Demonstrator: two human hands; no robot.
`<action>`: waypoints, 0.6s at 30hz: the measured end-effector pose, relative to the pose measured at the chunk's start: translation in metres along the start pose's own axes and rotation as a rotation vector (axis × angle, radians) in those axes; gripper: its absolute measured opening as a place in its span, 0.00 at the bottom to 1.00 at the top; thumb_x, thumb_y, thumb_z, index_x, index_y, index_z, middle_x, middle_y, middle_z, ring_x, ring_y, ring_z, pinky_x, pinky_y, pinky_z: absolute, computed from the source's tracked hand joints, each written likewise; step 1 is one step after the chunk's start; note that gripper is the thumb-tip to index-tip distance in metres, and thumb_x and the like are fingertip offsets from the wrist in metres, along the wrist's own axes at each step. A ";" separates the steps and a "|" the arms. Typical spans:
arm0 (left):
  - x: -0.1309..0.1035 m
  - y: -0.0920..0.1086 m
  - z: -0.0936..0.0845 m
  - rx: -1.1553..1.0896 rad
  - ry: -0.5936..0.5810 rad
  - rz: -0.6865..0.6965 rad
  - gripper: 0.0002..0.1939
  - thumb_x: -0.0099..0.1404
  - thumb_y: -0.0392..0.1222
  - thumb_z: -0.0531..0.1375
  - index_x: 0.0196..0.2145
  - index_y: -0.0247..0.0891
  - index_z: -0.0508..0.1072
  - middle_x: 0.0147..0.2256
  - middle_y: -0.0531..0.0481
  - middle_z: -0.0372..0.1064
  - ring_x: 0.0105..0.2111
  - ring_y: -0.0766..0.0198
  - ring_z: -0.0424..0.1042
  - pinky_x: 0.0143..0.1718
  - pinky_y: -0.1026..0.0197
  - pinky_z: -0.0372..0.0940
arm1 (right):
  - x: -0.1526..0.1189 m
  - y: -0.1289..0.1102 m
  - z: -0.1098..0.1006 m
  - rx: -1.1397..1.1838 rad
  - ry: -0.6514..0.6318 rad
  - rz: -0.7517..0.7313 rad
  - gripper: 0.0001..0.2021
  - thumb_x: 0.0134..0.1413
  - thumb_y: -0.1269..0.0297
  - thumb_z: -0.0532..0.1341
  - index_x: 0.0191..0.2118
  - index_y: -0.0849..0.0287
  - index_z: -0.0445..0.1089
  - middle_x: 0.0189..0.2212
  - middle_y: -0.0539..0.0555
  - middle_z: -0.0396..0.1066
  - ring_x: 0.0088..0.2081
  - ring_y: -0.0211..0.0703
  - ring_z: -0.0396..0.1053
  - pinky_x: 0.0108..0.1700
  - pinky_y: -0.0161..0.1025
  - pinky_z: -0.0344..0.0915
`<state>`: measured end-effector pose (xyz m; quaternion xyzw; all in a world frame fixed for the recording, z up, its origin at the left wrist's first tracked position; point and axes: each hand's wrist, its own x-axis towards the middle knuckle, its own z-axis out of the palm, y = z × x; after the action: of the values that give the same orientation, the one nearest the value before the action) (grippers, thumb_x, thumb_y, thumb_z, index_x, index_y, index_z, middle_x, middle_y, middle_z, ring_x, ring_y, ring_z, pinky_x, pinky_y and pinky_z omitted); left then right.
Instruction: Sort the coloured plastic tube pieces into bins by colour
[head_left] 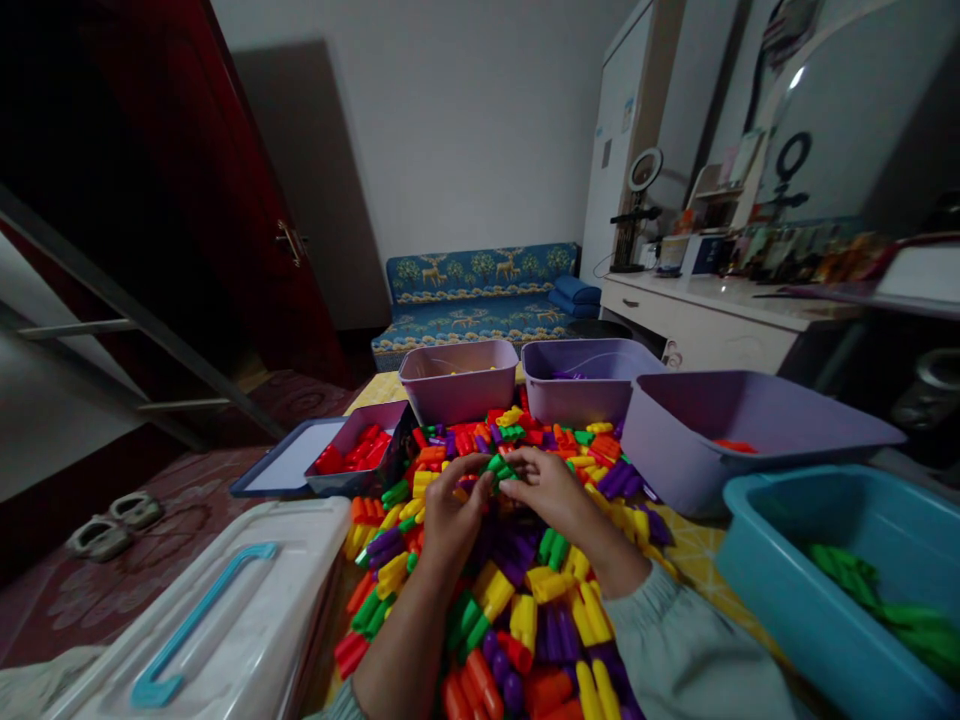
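Observation:
Both hands meet over a wide heap of red, orange, yellow, green and purple plastic pieces (551, 585). Between them is a green piece (498, 467). My left hand (455, 500) has its fingers closed on the green piece's left side. My right hand (546, 488) pinches the same piece from the right. The fingers hide part of it. Loose pieces lie all around and beneath both wrists.
Behind the heap stand a pink bin (459, 385) and a purple bin (581, 385). A larger purple bin (675, 440) and a teal bin (787, 560) are right. Left are a tin with red pieces (352, 470) and a white lidded box (247, 600).

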<state>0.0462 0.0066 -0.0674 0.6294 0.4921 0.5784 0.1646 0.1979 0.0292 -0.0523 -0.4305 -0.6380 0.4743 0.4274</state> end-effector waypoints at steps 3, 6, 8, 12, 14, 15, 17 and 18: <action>0.000 0.001 0.000 -0.082 0.031 -0.064 0.10 0.58 0.43 0.63 0.37 0.38 0.76 0.34 0.49 0.77 0.35 0.61 0.75 0.40 0.61 0.69 | -0.001 0.000 0.005 0.072 -0.037 0.070 0.12 0.44 0.65 0.62 0.38 0.61 0.69 0.30 0.52 0.73 0.30 0.41 0.71 0.28 0.35 0.67; 0.000 0.001 0.000 -0.141 0.011 -0.103 0.13 0.59 0.46 0.62 0.39 0.37 0.76 0.35 0.48 0.77 0.36 0.61 0.75 0.40 0.61 0.69 | -0.002 -0.001 0.010 0.064 -0.029 0.019 0.09 0.46 0.64 0.61 0.35 0.61 0.70 0.27 0.51 0.72 0.29 0.40 0.71 0.29 0.35 0.67; 0.000 0.002 -0.001 -0.149 0.000 -0.107 0.14 0.62 0.48 0.60 0.41 0.37 0.75 0.37 0.47 0.76 0.37 0.61 0.75 0.40 0.61 0.69 | -0.003 -0.003 0.011 0.053 0.028 -0.027 0.09 0.47 0.64 0.61 0.35 0.61 0.70 0.28 0.51 0.73 0.31 0.40 0.71 0.32 0.35 0.68; -0.001 0.002 -0.002 -0.120 -0.037 -0.118 0.17 0.67 0.49 0.53 0.41 0.36 0.75 0.37 0.47 0.76 0.38 0.60 0.75 0.40 0.61 0.69 | -0.006 -0.012 0.010 0.080 0.136 -0.032 0.09 0.48 0.63 0.61 0.36 0.60 0.70 0.29 0.50 0.74 0.29 0.39 0.72 0.32 0.34 0.68; -0.001 0.001 -0.001 -0.083 -0.074 -0.121 0.16 0.67 0.48 0.53 0.40 0.36 0.75 0.36 0.47 0.77 0.37 0.61 0.75 0.40 0.60 0.69 | -0.007 -0.016 0.008 0.133 0.190 -0.023 0.09 0.47 0.61 0.62 0.35 0.59 0.69 0.28 0.50 0.74 0.26 0.37 0.70 0.29 0.33 0.67; -0.001 0.001 -0.001 -0.049 -0.098 -0.111 0.15 0.66 0.47 0.54 0.39 0.36 0.76 0.36 0.48 0.77 0.36 0.61 0.75 0.39 0.61 0.69 | -0.008 -0.019 0.007 0.168 0.217 -0.020 0.10 0.46 0.60 0.62 0.35 0.59 0.69 0.27 0.50 0.74 0.24 0.37 0.69 0.27 0.33 0.66; -0.001 0.000 0.001 0.033 -0.144 -0.060 0.11 0.64 0.43 0.56 0.37 0.37 0.76 0.35 0.49 0.76 0.34 0.62 0.74 0.38 0.61 0.68 | -0.010 -0.024 0.008 0.268 0.260 -0.002 0.12 0.45 0.58 0.64 0.33 0.60 0.70 0.26 0.50 0.73 0.23 0.36 0.68 0.24 0.32 0.65; -0.001 0.000 0.002 0.068 -0.171 -0.020 0.10 0.63 0.41 0.57 0.37 0.37 0.77 0.34 0.49 0.76 0.34 0.62 0.74 0.38 0.61 0.68 | -0.010 -0.027 0.009 0.342 0.268 0.014 0.13 0.44 0.57 0.65 0.33 0.60 0.70 0.25 0.50 0.73 0.23 0.35 0.68 0.24 0.32 0.65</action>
<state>0.0481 0.0061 -0.0687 0.6768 0.5019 0.5038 0.1902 0.1884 0.0125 -0.0293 -0.4152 -0.4826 0.5170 0.5722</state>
